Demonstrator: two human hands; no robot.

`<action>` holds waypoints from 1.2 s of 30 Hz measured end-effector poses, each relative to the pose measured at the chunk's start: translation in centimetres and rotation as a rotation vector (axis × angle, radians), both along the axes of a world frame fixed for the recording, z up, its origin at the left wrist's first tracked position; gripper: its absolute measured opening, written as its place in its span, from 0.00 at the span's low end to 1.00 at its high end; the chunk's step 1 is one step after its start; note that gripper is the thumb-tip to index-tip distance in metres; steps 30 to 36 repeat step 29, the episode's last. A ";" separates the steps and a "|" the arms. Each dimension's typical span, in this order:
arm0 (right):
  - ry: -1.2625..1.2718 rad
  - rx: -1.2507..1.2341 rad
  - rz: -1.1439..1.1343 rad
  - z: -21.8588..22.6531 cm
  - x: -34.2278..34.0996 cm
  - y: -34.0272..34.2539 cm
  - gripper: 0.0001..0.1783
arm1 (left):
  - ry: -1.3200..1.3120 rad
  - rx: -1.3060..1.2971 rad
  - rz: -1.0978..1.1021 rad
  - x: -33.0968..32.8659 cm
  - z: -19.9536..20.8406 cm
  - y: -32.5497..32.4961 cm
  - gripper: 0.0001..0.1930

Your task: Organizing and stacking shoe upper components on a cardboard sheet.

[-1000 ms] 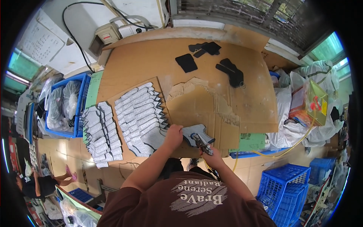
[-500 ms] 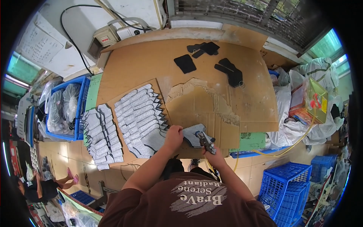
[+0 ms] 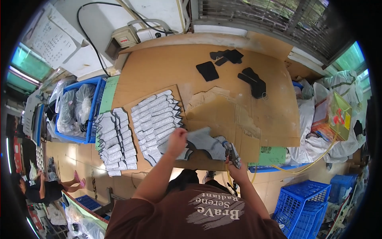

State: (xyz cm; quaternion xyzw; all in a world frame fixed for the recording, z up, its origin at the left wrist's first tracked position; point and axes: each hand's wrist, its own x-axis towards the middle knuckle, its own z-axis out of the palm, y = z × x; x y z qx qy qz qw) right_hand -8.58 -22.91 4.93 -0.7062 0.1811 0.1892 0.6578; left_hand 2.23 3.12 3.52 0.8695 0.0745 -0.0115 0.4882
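My right hand [image 3: 238, 172] is closed round the handle of a metal spray gun [image 3: 233, 154] with a yellow hose below it. The gun's front is beside the right end of a grey fabric piece with dark edges [image 3: 215, 148], lying on cardboard. My left hand [image 3: 177, 140] is closed, its fingers pinched at the left end of a blurred grey piece [image 3: 197, 136] that overlaps the first. Just left of that hand, a stack of overlapping grey cut pieces [image 3: 153, 117] lies in a fanned row. Another fanned stack [image 3: 115, 139] lies farther left.
Black cut pieces [image 3: 207, 71] lie toward the back of the cardboard-covered table [image 3: 159, 59]. A blue crate [image 3: 90, 111] with plastic bags stands at the left. White bags [image 3: 308, 131] and a yellow box [image 3: 340, 107] are at the right, above blue crates [image 3: 302, 199]. A person [image 3: 43, 187] is far left.
The view has shifted, so the table appears farther right. My left hand has moved left relative to the table, and a blurred grey piece now shows beside it. The spray gun stays in my right hand.
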 end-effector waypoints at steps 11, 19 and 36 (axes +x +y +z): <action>-0.063 0.000 0.092 0.4 0.4 1.1 0.08 | -0.003 -0.064 0.410 7.2 -2.0 23.9 0.07; -0.054 -0.010 0.101 1.0 1.0 1.4 0.11 | -0.148 0.192 0.419 8.5 -3.5 22.0 0.07; -0.046 -0.035 0.172 0.6 0.5 1.1 0.10 | -0.018 0.069 0.445 11.8 -4.3 17.0 0.08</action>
